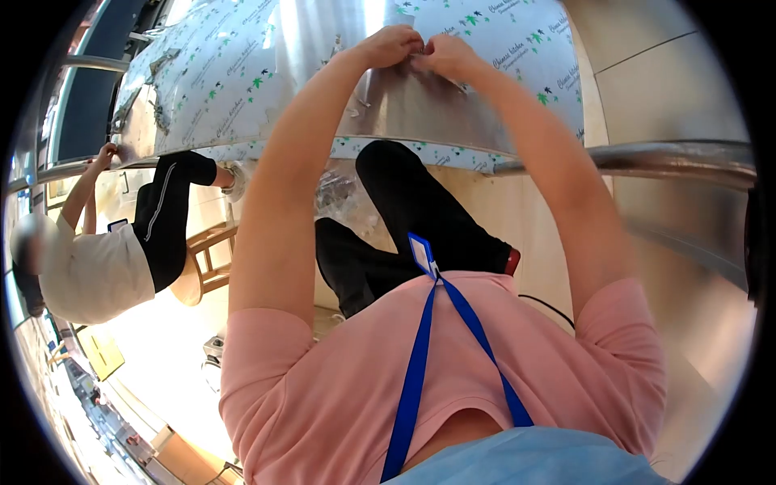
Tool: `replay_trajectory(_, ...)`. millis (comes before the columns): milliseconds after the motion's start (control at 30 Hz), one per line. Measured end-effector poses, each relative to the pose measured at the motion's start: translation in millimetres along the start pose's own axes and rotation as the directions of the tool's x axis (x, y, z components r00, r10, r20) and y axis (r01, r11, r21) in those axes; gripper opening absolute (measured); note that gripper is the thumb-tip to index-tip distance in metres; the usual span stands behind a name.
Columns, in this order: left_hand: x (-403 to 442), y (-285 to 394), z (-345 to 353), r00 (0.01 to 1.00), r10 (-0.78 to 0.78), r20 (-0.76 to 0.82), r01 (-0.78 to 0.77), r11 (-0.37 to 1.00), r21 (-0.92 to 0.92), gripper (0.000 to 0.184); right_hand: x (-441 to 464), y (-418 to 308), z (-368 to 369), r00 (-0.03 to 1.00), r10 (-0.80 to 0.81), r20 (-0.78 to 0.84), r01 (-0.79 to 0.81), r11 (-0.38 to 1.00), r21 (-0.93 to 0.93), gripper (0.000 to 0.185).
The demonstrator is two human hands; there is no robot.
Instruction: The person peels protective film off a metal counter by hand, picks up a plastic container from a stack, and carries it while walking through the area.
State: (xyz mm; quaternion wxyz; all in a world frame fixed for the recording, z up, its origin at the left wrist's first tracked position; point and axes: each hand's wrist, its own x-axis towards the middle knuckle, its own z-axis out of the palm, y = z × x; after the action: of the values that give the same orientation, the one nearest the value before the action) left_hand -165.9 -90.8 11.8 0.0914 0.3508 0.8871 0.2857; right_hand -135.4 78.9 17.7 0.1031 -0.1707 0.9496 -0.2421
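A metal sheet (428, 113) lies in front of me, its near part bare and shiny. Pale protective film (517, 56), printed with green leaves and lettering, covers much of the rest. My left hand (393, 46) and my right hand (449, 56) meet over the border between film and bare metal. Both have their fingers closed in a pinch at the film, and the fingertips nearly touch. Exactly how much film lies between the fingers is hard to see. Small torn film scraps (361, 99) stick to the metal near my left hand.
At the left a person in a white top (101, 271) sits on a wooden stool (206, 259), one hand at the sheet's far left corner. A metal rail (647, 160) runs along the right. Crumpled clear plastic (341, 194) lies below the sheet's edge, beside my knees.
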Motion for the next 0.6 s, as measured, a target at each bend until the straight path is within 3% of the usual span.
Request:
replay_trajectory(33, -1, 0, 1, 0.998, 0.060, 0.029, -0.061, 0.998, 0.031, 0.018, 0, -4, 3, 1.000, -0.011, -0.026, 0.009, 0.996, -0.086, 0.039)
replay_trajectory(133, -3, -5, 1, 0.993, 0.109, 0.039, -0.114, 0.981, 0.156, 0.018, 10, -2, 10, 0.998, 0.035, -0.044, -0.039, 0.994, -0.107, 0.026)
replay_trajectory(333, 8, -11, -1, 0.981, 0.157, 0.112, -0.177, 0.965, 0.196, 0.013, 27, 4, 4, 0.996, 0.093, -0.004, -0.093, 0.993, -0.065, 0.023)
replay_trajectory(433, 9, -5, 0, 0.991, 0.095, 0.093, -0.116, 0.960, 0.256, 0.012, 30, 12, -8, 0.986, 0.072, 0.150, -0.093, 0.986, 0.140, 0.026)
replay_trajectory(533, 10, -4, 0, 0.991, 0.069, 0.118, -0.100, 0.953, 0.284, 0.014, 29, 8, -13, 0.976, 0.055, 0.211, -0.081, 0.990, 0.118, 0.030)
replay_trajectory(600, 11, -1, -2, 0.993, 0.048, 0.111, -0.076, 0.962, 0.261, 0.014, 30, 3, -4, 0.994, 0.035, 0.099, -0.036, 0.999, 0.008, 0.031)
